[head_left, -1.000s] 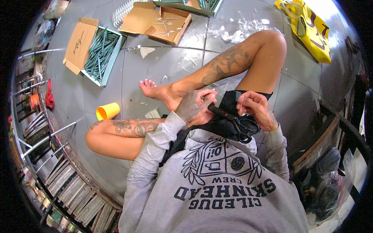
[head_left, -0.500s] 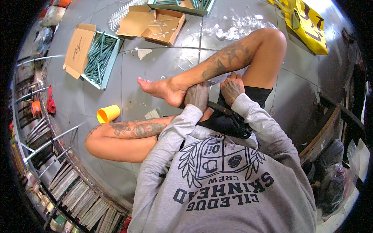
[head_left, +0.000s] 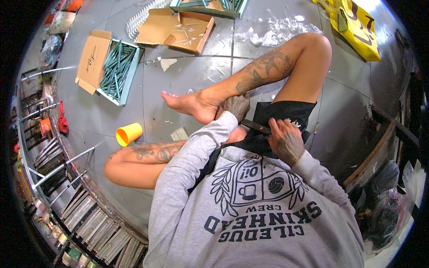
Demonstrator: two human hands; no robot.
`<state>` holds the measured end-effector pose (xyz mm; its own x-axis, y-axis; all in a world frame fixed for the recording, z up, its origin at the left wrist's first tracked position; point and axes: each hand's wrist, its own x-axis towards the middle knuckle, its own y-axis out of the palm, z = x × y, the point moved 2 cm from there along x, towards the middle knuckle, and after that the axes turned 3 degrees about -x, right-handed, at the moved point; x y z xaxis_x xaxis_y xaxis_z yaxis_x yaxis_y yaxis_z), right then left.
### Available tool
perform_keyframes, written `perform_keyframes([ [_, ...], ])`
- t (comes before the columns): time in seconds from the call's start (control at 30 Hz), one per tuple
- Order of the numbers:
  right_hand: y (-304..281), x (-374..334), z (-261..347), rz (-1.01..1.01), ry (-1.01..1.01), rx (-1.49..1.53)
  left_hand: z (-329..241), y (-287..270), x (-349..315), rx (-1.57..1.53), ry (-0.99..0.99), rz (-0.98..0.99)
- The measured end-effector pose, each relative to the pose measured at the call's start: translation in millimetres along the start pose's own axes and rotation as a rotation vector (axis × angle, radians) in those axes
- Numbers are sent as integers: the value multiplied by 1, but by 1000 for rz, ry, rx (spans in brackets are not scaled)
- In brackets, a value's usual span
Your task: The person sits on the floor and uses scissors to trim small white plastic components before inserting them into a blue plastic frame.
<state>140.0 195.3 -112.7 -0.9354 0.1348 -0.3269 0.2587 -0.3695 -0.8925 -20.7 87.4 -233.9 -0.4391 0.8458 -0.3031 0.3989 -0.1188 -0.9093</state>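
On my feed, left hand [head_left: 237, 106] curled beside the foot [head_left: 190, 107], grip hidden. Right hand [head_left: 286, 140]: fingers bent, slightly spread over scissors [head_left: 258, 127]; can't tell if grasping.

- A seated person's left hand [head_left: 237, 106] bends down beside a bare foot [head_left: 190, 107], its fingers mostly hidden.
- The right hand [head_left: 286, 139] reaches dark scissors [head_left: 258, 127], partly covered, over black shorts [head_left: 289, 110].
- Left of the left hand, a yellow cup [head_left: 129, 134]; farther off, an open box [head_left: 92, 62] of green rods [head_left: 118, 71].
- Well beyond the right hand, clear plastic scraps [head_left: 277, 33] and a yellow bag [head_left: 357, 33].
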Motion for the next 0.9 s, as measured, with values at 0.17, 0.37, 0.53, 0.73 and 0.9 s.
perform_keyframes([
  [0.17, -5, -46, -2, 11, -75, -238, -2, 0, 1, -142, -209, -11],
  [0.37, -15, -48, -2, 149, -16, -356, 3, 20, 3, -82, -293, -88],
  [0.53, -34, -47, -23, 328, 2, -199, 5, 11, -11, -160, -231, -188],
  [0.73, -44, -44, -58, 334, -3, 370, 5, -36, -46, -580, -270, -209],
  [0.9, -63, -48, -68, 334, 150, 720, -2, -67, -76, -1466, -385, -422],
])
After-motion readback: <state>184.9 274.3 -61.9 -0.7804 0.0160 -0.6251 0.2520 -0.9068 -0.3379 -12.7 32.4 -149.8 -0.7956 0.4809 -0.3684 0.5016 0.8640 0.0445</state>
